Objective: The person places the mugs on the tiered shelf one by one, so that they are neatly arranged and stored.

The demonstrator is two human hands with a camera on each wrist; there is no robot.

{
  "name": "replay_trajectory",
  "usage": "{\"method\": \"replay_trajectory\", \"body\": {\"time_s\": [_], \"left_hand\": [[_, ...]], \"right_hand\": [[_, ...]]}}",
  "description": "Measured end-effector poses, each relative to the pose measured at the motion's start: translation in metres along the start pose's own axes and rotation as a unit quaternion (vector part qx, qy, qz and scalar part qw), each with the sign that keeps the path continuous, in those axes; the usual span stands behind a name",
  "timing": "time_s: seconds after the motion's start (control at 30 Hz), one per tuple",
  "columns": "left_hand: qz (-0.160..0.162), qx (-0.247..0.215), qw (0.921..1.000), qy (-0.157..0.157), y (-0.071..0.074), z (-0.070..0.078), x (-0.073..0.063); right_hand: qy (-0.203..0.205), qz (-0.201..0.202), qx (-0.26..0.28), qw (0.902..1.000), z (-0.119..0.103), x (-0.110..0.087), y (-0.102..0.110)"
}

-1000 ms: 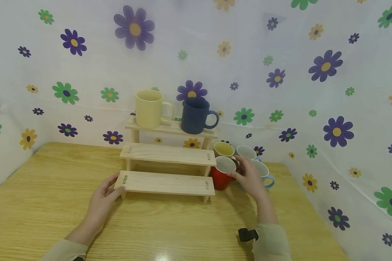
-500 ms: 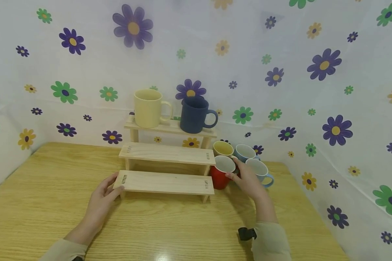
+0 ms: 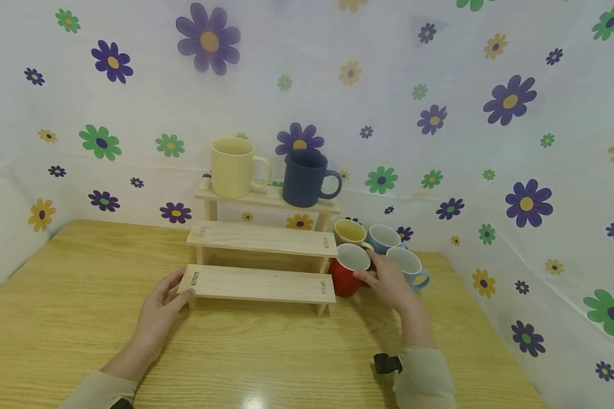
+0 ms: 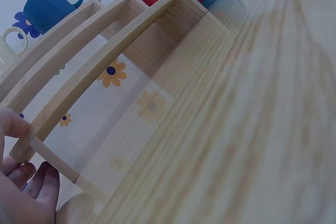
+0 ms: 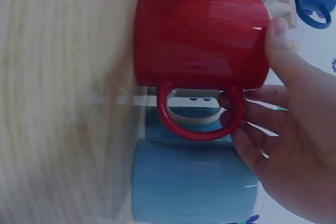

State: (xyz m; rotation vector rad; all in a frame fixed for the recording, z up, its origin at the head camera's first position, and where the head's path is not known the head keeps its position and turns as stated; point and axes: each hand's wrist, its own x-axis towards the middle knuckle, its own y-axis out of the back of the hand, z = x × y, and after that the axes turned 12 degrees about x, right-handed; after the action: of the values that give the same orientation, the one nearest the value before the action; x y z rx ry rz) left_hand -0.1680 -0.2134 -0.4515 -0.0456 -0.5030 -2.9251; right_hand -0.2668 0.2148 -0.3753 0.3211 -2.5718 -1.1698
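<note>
Head view, rack (image 3: 258, 285): The three-tiered wooden rack stood on the table (image 3: 266, 352).
Pale yellow mug (image 3: 230, 169), navy mug (image 3: 304, 180): Both stood upright on the rack's top tier, the navy one nearer its right end.
Red mug (image 3: 345, 279): This stood upright just beside the rack's right end, in the person's right hand (image 3: 389, 284).
Second yellow mug (image 3: 350, 233): It stood beyond the red one, close to the rack's right side.
Rear light blue mug (image 3: 385, 237), front light blue mug (image 3: 405, 267): Both stood farther to the rack's right.
Mugs on and off the rack: Two of six were up; four remained off, the red one apparently the piece being dealt with.
Left wrist view, left hand (image 4: 21, 198): Its digits were closed about the left end of the rack's lowest tier, seemingly steadying it.
Right wrist view, right hand: The thumb lay near the red mug's rim and the fingers curled round its handle, a closed hold beside the rack. Whether the base had left the table could not be told.
</note>
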Motion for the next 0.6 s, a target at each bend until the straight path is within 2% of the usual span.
{"method": "replay_trajectory", "body": {"time_s": [0.13,0.3,0.6], "left_hand": [[0.003,-0.001,1.0000,-0.006,0.0005,-0.0003,0.0004],[0.009,0.001,0.9999,-0.010,0.0016,0.0009,0.0006],[0.012,0.000,0.9999,0.009,-0.0006,0.0028,0.0001]], "right_hand": [[-0.017,-0.014,0.036,0.9991,-0.0019,-0.0022,0.0052],[-0.043,-0.021,0.033,0.9983,-0.0011,-0.0044,0.0080],[-0.070,0.007,0.039,0.9968,0.0059,-0.0099,-0.0007]]}}
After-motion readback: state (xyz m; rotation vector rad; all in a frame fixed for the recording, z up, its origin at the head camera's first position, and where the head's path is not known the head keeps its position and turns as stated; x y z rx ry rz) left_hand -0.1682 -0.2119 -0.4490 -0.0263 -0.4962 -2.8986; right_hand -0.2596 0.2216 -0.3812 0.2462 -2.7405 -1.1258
